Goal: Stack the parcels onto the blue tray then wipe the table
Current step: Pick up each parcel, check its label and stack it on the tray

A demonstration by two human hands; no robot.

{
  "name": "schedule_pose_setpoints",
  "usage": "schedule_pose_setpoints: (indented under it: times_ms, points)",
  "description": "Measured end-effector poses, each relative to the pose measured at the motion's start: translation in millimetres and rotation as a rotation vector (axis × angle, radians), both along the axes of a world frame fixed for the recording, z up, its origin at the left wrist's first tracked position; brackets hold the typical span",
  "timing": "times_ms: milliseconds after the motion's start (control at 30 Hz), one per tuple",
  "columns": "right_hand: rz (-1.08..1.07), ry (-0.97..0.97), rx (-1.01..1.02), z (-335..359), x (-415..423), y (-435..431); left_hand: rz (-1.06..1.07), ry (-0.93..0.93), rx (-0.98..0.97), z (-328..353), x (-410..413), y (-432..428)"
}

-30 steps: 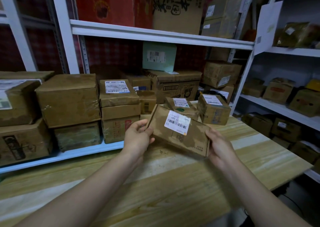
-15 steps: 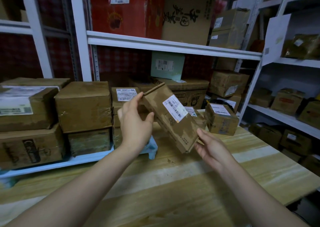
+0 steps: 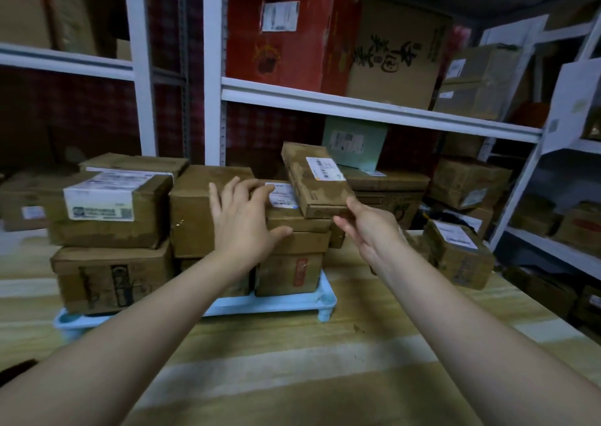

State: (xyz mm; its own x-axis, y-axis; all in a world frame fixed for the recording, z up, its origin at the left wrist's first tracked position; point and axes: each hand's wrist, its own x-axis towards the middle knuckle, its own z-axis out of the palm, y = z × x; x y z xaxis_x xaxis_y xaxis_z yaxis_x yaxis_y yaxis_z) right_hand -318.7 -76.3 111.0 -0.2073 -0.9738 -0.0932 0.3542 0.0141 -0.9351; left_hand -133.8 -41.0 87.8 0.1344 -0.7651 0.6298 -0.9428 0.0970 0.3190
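Note:
A light blue tray (image 3: 270,307) on the wooden table (image 3: 292,360) carries several brown parcels stacked two and three high (image 3: 289,263). My right hand (image 3: 367,227) pinches the near end of a flat brown parcel (image 3: 317,181) with a white barcode label. It holds this parcel tilted over the right-hand stack on the tray. My left hand (image 3: 244,217) is open with fingers spread, its fingertips at the top edge of a labelled parcel (image 3: 281,196) on that stack. Another labelled parcel (image 3: 458,253) sits on the table to the right of the tray.
White metal shelving (image 3: 357,103) stands behind the table and to the right, packed with brown cartons and a large red box (image 3: 286,28). A pale green box (image 3: 353,142) leans on the shelf behind the tray. The table's near half shows bare wood.
The flat parcel has moved up and forward from in front of me to above the tray's stack. My left hand let go of it and now reaches to the stack. The camera moved closer.

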Motion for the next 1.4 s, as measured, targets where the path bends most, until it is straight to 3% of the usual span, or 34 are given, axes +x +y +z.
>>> schedule_pose_setpoints:
  times_ms: [267,767,1000,1067,1133,1233,1400]
  points:
    - [-0.029,0.405,-0.011,0.5,31.8,-5.5,0.031,0.042,-0.092,-5.6,0.1,-4.6]
    - [0.039,0.478,-0.042,-19.6,16.0,-0.2,0.025,0.080,-0.203,-10.0,-10.7,-7.6]
    - [-0.116,0.390,0.090,-55.7,-45.0,-19.8,-0.247,0.096,-0.370,-13.4,-68.6,0.1]
    - [-0.153,0.369,0.142,-68.6,-70.8,-23.9,-0.431,0.101,-0.279,-18.2,-91.3,1.6]
    - [-0.174,0.382,0.202,-84.6,-98.0,-27.3,-0.619,-0.012,-0.120,-31.6,-116.3,-1.9]
    - [-0.219,0.349,0.297,-107.0,-130.6,-33.2,-0.714,-0.182,0.062,-58.1,-149.4,-18.1]
    - [-0.271,0.266,0.276,-128.7,-166.5,-48.1,-0.585,0.077,0.365,-80.9,-184.1,-58.6]
